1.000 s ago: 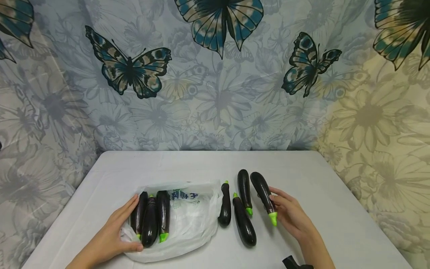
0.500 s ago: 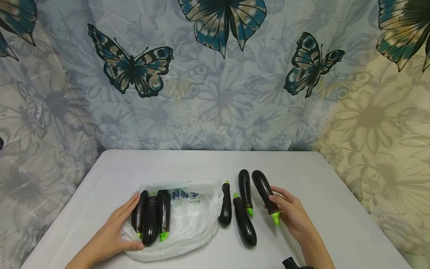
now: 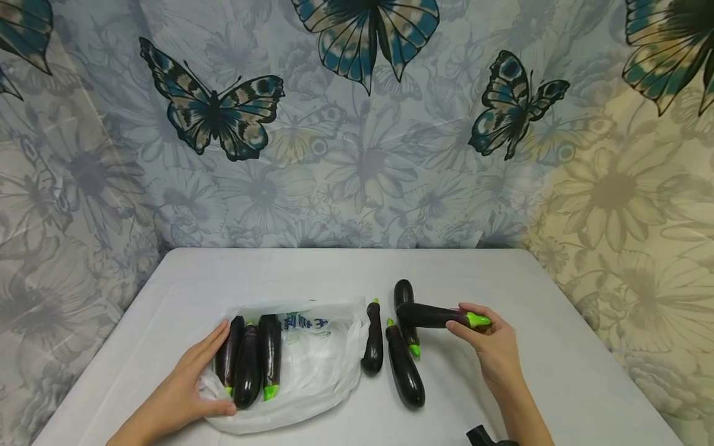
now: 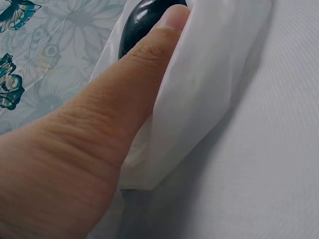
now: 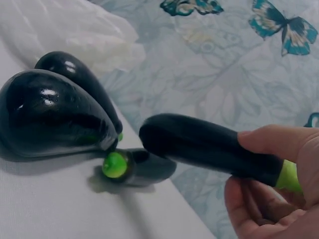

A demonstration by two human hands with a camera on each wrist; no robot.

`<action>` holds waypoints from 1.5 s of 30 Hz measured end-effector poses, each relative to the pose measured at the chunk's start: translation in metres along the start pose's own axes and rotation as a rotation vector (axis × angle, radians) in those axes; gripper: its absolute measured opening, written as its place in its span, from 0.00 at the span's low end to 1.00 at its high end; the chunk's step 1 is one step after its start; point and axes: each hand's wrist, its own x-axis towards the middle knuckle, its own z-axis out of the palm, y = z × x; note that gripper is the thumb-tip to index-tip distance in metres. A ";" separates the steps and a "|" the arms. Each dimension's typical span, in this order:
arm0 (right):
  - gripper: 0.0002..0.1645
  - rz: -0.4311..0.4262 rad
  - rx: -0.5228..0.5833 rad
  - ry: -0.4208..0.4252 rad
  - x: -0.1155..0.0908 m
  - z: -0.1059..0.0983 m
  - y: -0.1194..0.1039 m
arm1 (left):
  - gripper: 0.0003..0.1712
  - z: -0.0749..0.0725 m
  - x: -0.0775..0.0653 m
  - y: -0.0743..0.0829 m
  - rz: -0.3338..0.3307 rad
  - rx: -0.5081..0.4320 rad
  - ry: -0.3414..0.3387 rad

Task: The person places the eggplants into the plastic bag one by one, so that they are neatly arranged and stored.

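My right hand (image 3: 493, 347) holds a dark eggplant (image 3: 432, 315) by its green-capped end, thumb on one side and fingers on the other. The eggplant lies level above the table, its round end pointing left over another eggplant (image 3: 404, 291). My left hand (image 3: 181, 387) rests at the left side of a white plastic bag (image 3: 320, 365), fingers straight and thumb spread apart. Three eggplants (image 3: 249, 365) lie side by side in the bag near that hand. In the left wrist view, the thumb (image 4: 149, 47) reaches inside the bag's edge and touches a dark eggplant (image 4: 142, 22).
Two more eggplants lie between the bag and the raised one: a thin one (image 3: 374, 341) beside the bag's rim and a thicker one (image 3: 406, 371). A black object (image 3: 485, 435) shows at the front edge. A butterfly-print cloth (image 3: 362, 186) hangs behind the white table (image 3: 268, 272).
My right hand has lifted its eggplant and turned it from slanting to nearly level, the round end now swung left over another eggplant. The left hand stays in place at the bag.
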 end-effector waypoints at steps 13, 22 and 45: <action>0.27 -0.112 0.347 0.028 -0.004 -0.001 -0.009 | 0.74 0.002 0.000 -0.002 -0.010 0.015 -0.001; 0.31 -0.049 0.388 0.000 -0.004 0.001 -0.011 | 0.74 0.003 -0.001 0.000 -0.058 0.011 -0.016; 0.29 0.067 0.298 -0.009 -0.002 0.030 -0.022 | 0.74 0.003 -0.001 0.000 0.005 0.019 0.009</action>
